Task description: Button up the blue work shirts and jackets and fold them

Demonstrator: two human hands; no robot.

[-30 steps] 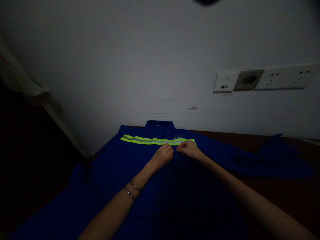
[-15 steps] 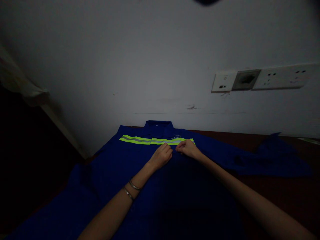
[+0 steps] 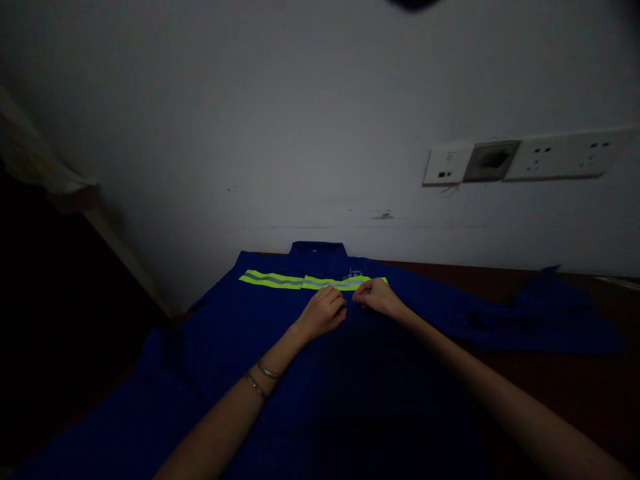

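Observation:
A blue work jacket lies spread out with its collar toward the wall. Across its chest runs a yellow-green reflective strip with a grey middle band. My left hand is closed on the jacket cloth just below the strip, its fingertips mostly hidden from view. A short gap to the right, my right hand pinches the cloth at the strip's lower edge, covering part of the strip. Small pale lettering shows above the right hand. The front below both hands is too dark to make out.
The jacket rests on a dark reddish-brown table that meets a pale wall. Sockets and a switch panel are set in the wall at right. One sleeve stretches right; pale cloth hangs at far left.
Both hands stay almost in place at the chest of the jacket. The right hand has shifted very slightly, and the jacket lies as before.

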